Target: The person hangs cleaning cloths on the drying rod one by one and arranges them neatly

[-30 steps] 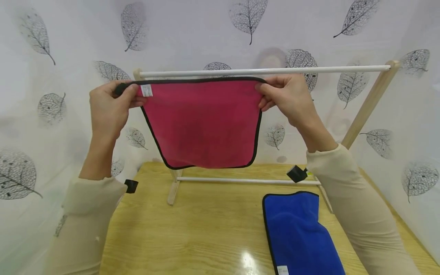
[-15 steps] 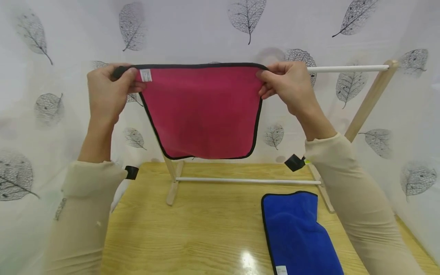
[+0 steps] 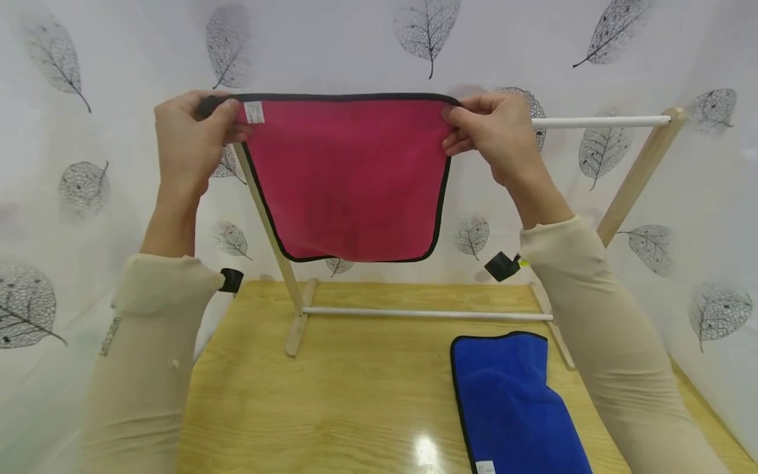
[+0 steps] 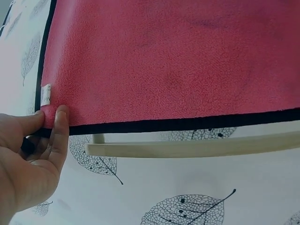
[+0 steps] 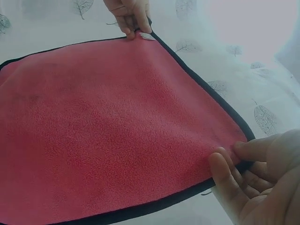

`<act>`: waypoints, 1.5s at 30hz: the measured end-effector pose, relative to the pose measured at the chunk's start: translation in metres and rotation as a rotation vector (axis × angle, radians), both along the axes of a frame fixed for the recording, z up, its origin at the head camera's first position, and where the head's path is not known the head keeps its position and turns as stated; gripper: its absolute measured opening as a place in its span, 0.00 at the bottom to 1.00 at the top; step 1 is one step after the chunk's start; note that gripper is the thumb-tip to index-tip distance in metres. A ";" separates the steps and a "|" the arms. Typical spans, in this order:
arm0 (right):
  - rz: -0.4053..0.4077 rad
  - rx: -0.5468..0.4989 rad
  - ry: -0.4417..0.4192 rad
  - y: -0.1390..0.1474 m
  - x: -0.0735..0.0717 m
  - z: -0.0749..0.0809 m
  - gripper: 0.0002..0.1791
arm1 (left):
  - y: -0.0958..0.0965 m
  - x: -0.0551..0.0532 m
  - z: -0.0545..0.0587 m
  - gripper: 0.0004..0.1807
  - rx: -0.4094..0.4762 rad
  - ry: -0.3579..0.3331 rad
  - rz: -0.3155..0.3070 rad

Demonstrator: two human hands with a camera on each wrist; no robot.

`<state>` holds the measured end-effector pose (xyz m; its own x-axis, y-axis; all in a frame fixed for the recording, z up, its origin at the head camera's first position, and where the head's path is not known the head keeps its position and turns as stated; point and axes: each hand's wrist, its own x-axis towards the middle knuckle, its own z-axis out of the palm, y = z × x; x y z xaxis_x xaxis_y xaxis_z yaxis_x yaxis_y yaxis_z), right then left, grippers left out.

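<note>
A pinkish-red towel [image 3: 349,178] with black edging hangs spread between my two hands, its top edge above the height of the rack's white top bar [image 3: 601,122]. My left hand [image 3: 192,135] pinches the upper left corner, close to a small white label [image 3: 254,112]. At the upper right corner my right hand [image 3: 500,135] pinches the cloth between thumb and fingers. The left wrist view shows the fleecy towel [image 4: 178,65] and the pale bar [image 4: 187,148] past its edge. Most of the top bar is hidden behind the towel in the head view.
The wooden rack's right post [image 3: 639,178] and lower white bar [image 3: 426,314] stand on the wood-grain table [image 3: 331,395]. A blue towel [image 3: 509,388] with black edging lies on the table at the right. A leaf-print sheet [image 3: 331,39] covers the background.
Both hands have risen with the red towel, taking its top edge from just below the rack's top bar to above it. The blue towel stays where it was.
</note>
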<state>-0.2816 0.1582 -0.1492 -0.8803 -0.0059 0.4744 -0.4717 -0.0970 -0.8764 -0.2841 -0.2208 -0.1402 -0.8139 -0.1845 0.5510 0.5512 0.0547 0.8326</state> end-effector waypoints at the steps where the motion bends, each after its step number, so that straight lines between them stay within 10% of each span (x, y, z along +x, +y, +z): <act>1: 0.003 -0.003 0.001 0.000 -0.001 0.001 0.02 | 0.000 -0.001 0.001 0.04 -0.015 0.007 0.009; 20: -0.013 -0.022 -0.031 -0.006 -0.008 0.016 0.02 | 0.002 -0.015 0.015 0.05 -0.033 0.042 0.039; 45: -0.057 0.000 -0.066 -0.007 -0.008 0.023 0.04 | 0.007 -0.034 0.019 0.14 -0.188 -0.119 0.146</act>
<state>-0.2900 0.1511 -0.1258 -0.9085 0.0453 0.4154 -0.4177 -0.0711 -0.9058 -0.3184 -0.2140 -0.1214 -0.8472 -0.2089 0.4884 0.4246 0.2862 0.8589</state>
